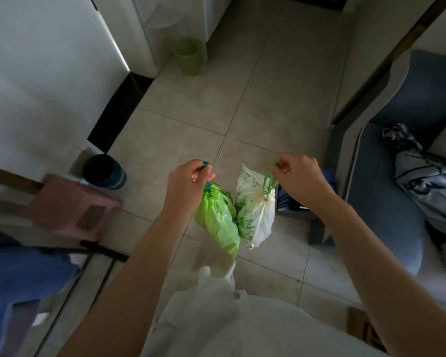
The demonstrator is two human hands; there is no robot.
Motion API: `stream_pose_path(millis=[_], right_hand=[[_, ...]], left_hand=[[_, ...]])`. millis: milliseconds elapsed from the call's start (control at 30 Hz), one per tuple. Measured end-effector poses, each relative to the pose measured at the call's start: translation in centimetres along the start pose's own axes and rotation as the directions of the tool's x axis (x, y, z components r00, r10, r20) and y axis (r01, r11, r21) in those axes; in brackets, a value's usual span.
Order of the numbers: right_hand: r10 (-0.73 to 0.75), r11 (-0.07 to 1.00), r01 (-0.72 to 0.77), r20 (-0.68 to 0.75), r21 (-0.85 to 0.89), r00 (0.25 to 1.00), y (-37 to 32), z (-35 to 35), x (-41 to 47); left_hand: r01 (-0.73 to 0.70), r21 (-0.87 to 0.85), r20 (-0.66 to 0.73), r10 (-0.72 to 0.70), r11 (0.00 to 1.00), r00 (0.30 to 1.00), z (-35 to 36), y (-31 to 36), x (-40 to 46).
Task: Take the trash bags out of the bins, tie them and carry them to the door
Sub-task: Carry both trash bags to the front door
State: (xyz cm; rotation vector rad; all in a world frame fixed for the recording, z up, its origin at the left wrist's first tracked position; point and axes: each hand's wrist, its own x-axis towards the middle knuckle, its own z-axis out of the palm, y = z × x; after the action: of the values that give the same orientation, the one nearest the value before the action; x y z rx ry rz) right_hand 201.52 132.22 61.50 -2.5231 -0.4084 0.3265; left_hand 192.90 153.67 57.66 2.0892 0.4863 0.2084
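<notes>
A light green trash bag (218, 217) hangs from my left hand (188, 179), which is closed on its dark drawstring top. Beside it, touching, hangs a white bag with green print (255, 215); my right hand (298, 173) grips its green drawstring loops. Both bags are gathered shut at the top and hang above the tiled floor in front of me. A light green bin (188, 56) stands far ahead by a white cabinet. A dark blue bin (104, 171) stands at the left, with no bag showing in it.
A pink stool (72, 207) sits at the left, below the dark bin. A blue sofa (386, 199) with a grey bag (430, 181) on it fills the right side. A white wall and black baseboard run along the left. Tiled floor (216, 104) stretches ahead.
</notes>
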Motion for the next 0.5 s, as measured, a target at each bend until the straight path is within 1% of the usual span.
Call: stream_pose_path(millis=[100,200,400,500], right_hand=[[0.066,0.997,-0.067,-0.041,-0.034,0.997,0.5,-1.4,5.6],[0.117,0.993,-0.119,-0.09,-0.012,0.989,1.5,-2.8,11.5],[0.151,0.988,-0.148,-0.098,0.036,0.984,3.0,-6.5,23.5],[0.136,0.99,-0.131,-0.099,0.053,0.986,4.4,-7.9,29.9]], left_hand=[[-0.03,-0.021,0.093,0.032,0.999,0.995,1.0,1.0,7.2],[-0.099,0.017,0.16,0.095,0.995,0.982,1.8,2.4,14.7],[-0.142,0.028,0.191,0.134,0.989,0.972,5.5,5.8,28.1],[-0.13,0.033,0.157,0.123,0.991,0.98,7.7,7.4,34.3]])
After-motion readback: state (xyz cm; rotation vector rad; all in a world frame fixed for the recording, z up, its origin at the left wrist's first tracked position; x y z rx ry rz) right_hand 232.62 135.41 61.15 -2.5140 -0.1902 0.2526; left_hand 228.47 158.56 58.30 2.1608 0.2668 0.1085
